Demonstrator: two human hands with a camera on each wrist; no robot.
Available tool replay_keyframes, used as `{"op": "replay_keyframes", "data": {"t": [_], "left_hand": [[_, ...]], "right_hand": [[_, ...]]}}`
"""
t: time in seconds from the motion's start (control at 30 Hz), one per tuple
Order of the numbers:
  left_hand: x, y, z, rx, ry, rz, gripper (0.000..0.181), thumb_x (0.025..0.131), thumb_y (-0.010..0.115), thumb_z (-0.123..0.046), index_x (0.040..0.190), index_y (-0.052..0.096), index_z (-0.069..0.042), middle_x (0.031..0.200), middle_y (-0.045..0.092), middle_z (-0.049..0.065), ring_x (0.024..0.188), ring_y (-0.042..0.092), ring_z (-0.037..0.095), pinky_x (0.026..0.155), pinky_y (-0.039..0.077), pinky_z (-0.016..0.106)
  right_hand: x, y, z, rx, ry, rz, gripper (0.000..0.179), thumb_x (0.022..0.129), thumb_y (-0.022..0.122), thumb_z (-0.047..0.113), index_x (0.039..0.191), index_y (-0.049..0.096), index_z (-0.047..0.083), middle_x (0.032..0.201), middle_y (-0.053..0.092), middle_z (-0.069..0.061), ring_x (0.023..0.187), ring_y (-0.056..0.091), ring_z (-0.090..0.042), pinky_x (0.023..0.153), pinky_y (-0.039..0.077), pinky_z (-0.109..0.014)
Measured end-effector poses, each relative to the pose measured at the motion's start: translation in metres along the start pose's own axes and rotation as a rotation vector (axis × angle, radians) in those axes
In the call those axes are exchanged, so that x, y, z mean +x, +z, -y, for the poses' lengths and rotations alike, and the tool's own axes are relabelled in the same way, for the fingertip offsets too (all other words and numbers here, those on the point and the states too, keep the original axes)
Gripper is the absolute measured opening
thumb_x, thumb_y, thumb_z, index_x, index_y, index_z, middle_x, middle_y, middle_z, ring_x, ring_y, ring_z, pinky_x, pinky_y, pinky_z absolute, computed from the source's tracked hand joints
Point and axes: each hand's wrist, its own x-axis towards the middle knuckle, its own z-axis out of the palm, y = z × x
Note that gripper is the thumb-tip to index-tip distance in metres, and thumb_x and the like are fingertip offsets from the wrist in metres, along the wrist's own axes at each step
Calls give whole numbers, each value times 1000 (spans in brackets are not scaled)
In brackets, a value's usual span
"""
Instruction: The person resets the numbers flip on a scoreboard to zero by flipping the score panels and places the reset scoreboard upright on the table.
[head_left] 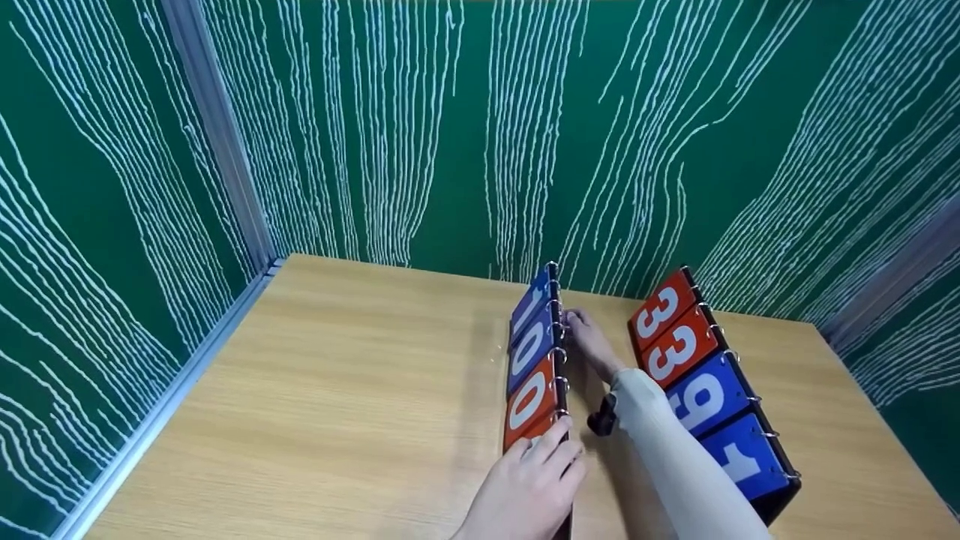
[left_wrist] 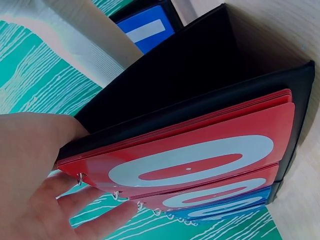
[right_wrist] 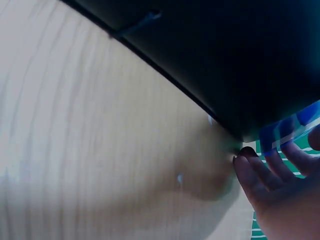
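Note:
A flip scoreboard (head_left: 531, 352) stands tent-like on the table, its ringed blue and red number cards facing left. At its near end my left hand (head_left: 525, 480) grips the ringed top edge. In the left wrist view the left thumb goes behind the black cover, and the fingers of the left hand (left_wrist: 75, 195) lie on the ring side. My right hand (head_left: 591, 341) is at the far end, behind the board. In the right wrist view the fingers of the right hand (right_wrist: 270, 185) bend at the black panel's corner, beside blurred blue cards; part of the grip is cut off.
A second flip scoreboard (head_left: 701, 375) with red and blue cards stands to the right, past the right forearm (head_left: 667, 442). Green walls (head_left: 465, 150) with white streaks enclose the back and sides of the wooden table (head_left: 337, 390).

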Motion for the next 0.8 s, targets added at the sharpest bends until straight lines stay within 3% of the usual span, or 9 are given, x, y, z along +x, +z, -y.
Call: {"op": "replay_keyframes", "data": {"t": [0.13, 0.3, 0.5, 0.67, 0.8], "left_hand": [[1, 1, -1, 6, -4, -23, 18, 91, 63, -30, 105, 72, -28, 113, 71, -14, 125, 61, 9, 78, 52, 20], [3, -1, -2, 7, 3, 1, 18, 90, 64, -31, 106, 72, -27, 116, 71, -12, 126, 61, 10, 79, 53, 21], [2, -3, -2, -23, 17, 35, 18, 89, 68, -31, 106, 71, -26, 114, 71, -11, 127, 60, 13, 80, 54, 22], [0, -2, -2, -17, 13, 20, 18, 87, 70, -32, 103, 71, -26, 114, 70, -10, 126, 60, 13, 79, 54, 21], [-1, 0, -2, -3, 3, 0, 17, 88, 68, -32, 103, 71, -26, 113, 70, -11, 125, 61, 12, 78, 54, 21]], "right_hand": [[-3, -9, -1, 3, 38, -66, 45, 109, 30, 23, 138, 47, -7, 117, 55, -13, 98, 53, -16, 85, 43, -26], [-5, -19, 2, 7, 64, -160, 42, 107, 34, 23, 134, 48, -6, 119, 53, -16, 102, 53, -21, 83, 43, -25], [-10, -25, 7, 62, 118, -266, 39, 103, 42, 26, 129, 43, -2, 127, 49, -19, 116, 49, -28, 97, 44, -34], [-19, -27, 12, 176, 153, -332, 53, 101, 49, 27, 145, 32, 2, 148, 36, -21, 131, 43, -30, 112, 41, -43], [-27, -31, 19, 246, 153, -348, 62, 101, 50, 25, 154, 21, 9, 158, 28, -20, 136, 40, -32, 109, 43, -40]]}}
